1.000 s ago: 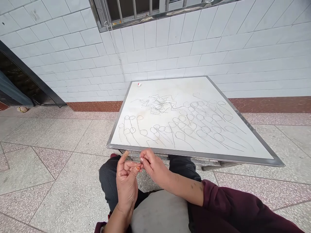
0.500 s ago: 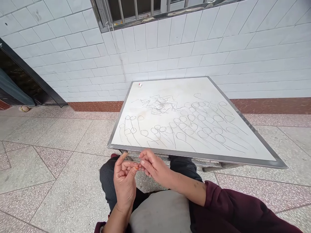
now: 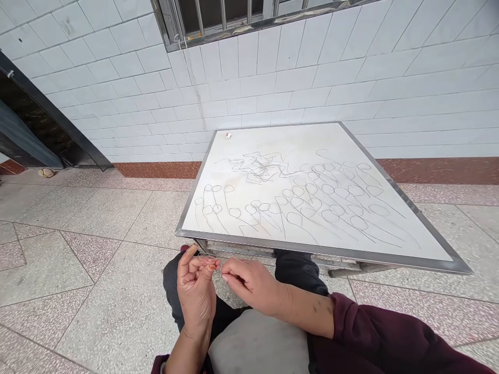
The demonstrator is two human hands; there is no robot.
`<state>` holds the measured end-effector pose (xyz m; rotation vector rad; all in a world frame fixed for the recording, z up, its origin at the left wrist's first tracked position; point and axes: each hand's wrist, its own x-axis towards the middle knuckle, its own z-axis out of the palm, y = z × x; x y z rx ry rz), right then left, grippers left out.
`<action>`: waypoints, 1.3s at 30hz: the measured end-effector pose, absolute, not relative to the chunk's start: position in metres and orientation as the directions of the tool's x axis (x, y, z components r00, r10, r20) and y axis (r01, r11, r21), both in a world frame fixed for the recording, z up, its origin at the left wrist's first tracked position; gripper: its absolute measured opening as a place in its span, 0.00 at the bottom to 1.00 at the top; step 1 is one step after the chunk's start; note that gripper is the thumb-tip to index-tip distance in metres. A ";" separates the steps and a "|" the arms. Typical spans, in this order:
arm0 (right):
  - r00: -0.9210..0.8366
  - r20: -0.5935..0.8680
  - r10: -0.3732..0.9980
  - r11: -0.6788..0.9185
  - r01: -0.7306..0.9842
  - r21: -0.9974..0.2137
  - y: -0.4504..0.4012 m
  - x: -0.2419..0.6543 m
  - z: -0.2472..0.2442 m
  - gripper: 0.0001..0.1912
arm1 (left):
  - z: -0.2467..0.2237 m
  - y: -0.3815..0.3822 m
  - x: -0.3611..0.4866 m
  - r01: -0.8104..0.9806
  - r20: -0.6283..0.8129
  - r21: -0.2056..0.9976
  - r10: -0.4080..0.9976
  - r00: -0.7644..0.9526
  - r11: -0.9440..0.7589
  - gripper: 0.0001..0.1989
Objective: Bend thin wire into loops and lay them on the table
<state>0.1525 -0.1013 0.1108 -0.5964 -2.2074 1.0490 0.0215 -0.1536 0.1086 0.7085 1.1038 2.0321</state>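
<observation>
My left hand is raised in front of the table's near edge, thumb and a finger pinched together. A tan wrap covers the tip of its index finger, and an orange spot shows at the thumb tip. Just to its right, my right hand has its fingers closed in a pinch, a small gap from the left fingertips. Whatever the fingers hold is too thin or small to make out. Beyond them, thin dark strands with round loops and long tails lie over the white tabletop. Zigzag strands are bunched farther back.
A small red and white object sits at the tabletop's far left corner. The table has a grey metal rim and stands near a white tiled wall. A barred window is above; a dark doorway is at left.
My right hand has moved slightly away from the left fingertips, leaving a gap where they met. The left hand has shifted a little to the left. The view has turned slightly.
</observation>
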 end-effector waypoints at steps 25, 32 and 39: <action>-0.798 -0.048 0.601 -0.492 -0.322 -0.809 -0.093 0.152 0.120 0.15 | 0.116 -0.155 0.015 -0.415 0.203 0.845 0.921 -0.332 -0.336 0.21; -0.682 0.037 0.730 -0.259 -0.327 -0.909 -0.083 0.153 0.123 0.13 | 0.109 -0.144 0.020 -0.481 -0.005 0.851 0.913 -0.408 -0.210 0.24; -0.622 0.098 0.777 -0.069 -0.238 -0.969 -0.077 0.152 0.107 0.12 | 0.106 -0.139 0.022 -0.427 -0.041 0.885 0.885 -0.463 -0.183 0.23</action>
